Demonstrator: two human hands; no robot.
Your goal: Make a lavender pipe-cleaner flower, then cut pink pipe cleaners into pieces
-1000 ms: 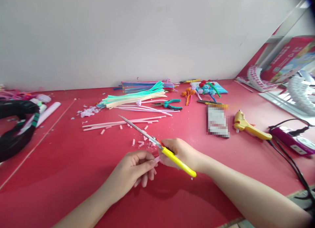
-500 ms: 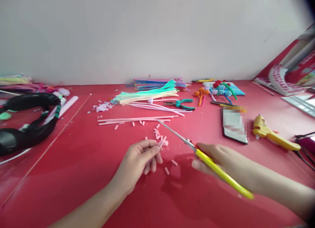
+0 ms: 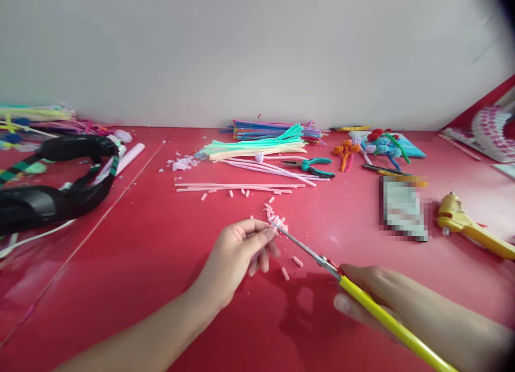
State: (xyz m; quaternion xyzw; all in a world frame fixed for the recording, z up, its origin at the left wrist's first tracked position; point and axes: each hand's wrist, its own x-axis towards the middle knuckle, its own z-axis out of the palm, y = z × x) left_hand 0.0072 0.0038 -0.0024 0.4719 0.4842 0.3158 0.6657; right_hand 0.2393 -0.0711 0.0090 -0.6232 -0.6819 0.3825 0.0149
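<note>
My left hand (image 3: 235,257) pinches a short bit of pink pipe cleaner (image 3: 275,228) between thumb and forefinger. In my right hand (image 3: 380,289) is a pair of scissors (image 3: 308,250) with yellow handles, its blades nearly together. The tips meet the pinched bit, though the exact contact is too small to make out. Several cut pink pieces (image 3: 297,261) lie scattered around and beyond the left fingertips. Behind them, long pink pipe cleaners (image 3: 241,186) lie side by side on the red table (image 3: 169,275).
Farther back lie bundles of mint and cream pipe cleaners (image 3: 257,147), teal-handled pliers (image 3: 316,163) and lilac scraps (image 3: 185,163). Pipe-cleaner flowers (image 3: 380,144), a pixelated phone-like object (image 3: 403,208) and a yellow glue gun (image 3: 462,224) sit to the right. A black headband-like device (image 3: 76,195) rests left.
The scissors' tips have come from beyond the left hand down to its fingertips, and the blades have closed up. My view has turned slightly left, so the table's things appear farther right.
</note>
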